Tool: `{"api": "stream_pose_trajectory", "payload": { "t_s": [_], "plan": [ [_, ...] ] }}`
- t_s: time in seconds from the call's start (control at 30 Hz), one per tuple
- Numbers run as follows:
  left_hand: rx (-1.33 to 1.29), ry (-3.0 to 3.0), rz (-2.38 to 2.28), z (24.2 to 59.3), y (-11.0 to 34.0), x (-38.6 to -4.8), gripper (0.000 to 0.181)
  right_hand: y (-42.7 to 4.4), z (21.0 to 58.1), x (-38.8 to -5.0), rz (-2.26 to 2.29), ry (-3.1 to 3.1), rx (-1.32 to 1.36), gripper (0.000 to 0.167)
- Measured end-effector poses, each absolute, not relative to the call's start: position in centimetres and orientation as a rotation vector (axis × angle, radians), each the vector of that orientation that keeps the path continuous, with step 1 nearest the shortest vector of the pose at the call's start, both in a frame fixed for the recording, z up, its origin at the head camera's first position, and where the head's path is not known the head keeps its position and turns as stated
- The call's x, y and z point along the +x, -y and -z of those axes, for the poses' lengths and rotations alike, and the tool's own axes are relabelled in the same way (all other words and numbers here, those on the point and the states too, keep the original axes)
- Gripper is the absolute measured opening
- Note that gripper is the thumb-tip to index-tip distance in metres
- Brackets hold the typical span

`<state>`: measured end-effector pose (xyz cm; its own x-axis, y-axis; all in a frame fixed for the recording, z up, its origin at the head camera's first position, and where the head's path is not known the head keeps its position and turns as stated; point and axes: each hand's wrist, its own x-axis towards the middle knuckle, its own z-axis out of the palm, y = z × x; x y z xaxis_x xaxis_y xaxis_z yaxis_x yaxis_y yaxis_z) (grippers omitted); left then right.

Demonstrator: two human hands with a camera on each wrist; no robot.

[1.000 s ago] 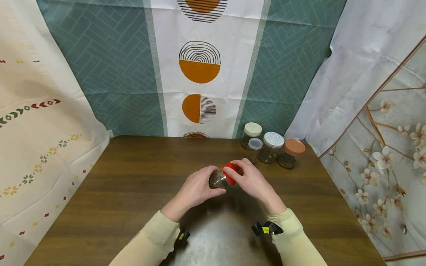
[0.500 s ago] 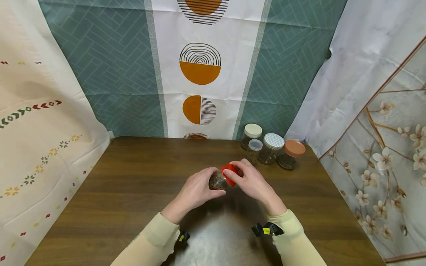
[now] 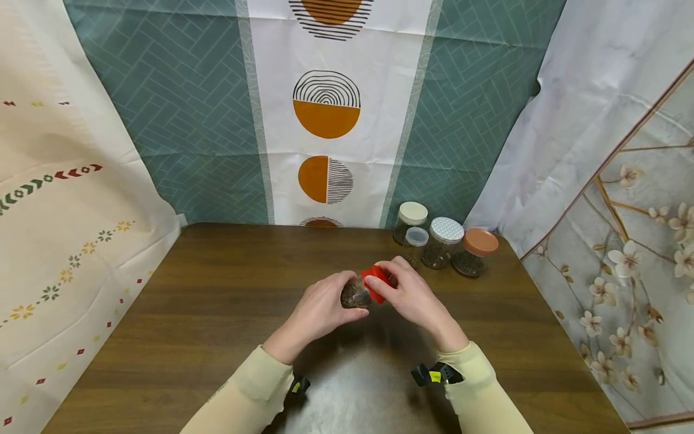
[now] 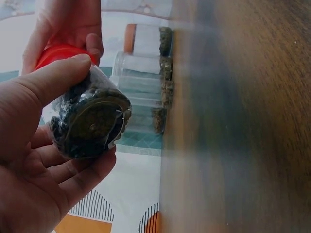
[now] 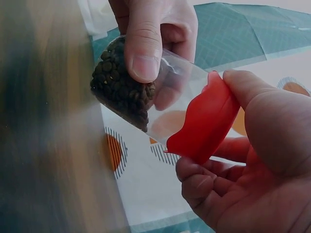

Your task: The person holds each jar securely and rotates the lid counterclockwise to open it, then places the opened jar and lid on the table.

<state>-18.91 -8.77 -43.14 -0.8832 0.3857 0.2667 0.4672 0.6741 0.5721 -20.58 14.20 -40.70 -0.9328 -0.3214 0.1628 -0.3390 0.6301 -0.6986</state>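
Note:
A clear jar (image 3: 353, 293) of dark brown pellets is held tilted above the table, its red lid (image 3: 375, 283) toward the right. My left hand (image 3: 320, 307) grips the jar's body, thumb on one side and fingers round the other; the left wrist view shows the jar's round base (image 4: 92, 126). My right hand (image 3: 412, 298) pinches the red lid between thumb and fingers. In the right wrist view the lid (image 5: 206, 119) has a wavy edge and covers the jar's end, and the pellets (image 5: 119, 82) lie toward the base.
Several lidded jars stand together at the table's back right: one with a cream lid (image 3: 412, 212), a small one with a translucent lid (image 3: 416, 235), one with a patterned white lid (image 3: 447, 229), and one with an orange-brown lid (image 3: 480, 241). Curtains hang behind the wooden table (image 3: 233, 271).

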Motion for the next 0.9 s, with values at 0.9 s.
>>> {"api": "stream_pose_trajectory", "payload": {
  "t_s": [0.9],
  "plan": [
    [-0.728, 2.797, 1.047, 43.33, 8.87, -18.95, 0.059, -14.72, 40.68, -20.72, -1.266, 2.804, 0.691, 0.046]
  ]
}}
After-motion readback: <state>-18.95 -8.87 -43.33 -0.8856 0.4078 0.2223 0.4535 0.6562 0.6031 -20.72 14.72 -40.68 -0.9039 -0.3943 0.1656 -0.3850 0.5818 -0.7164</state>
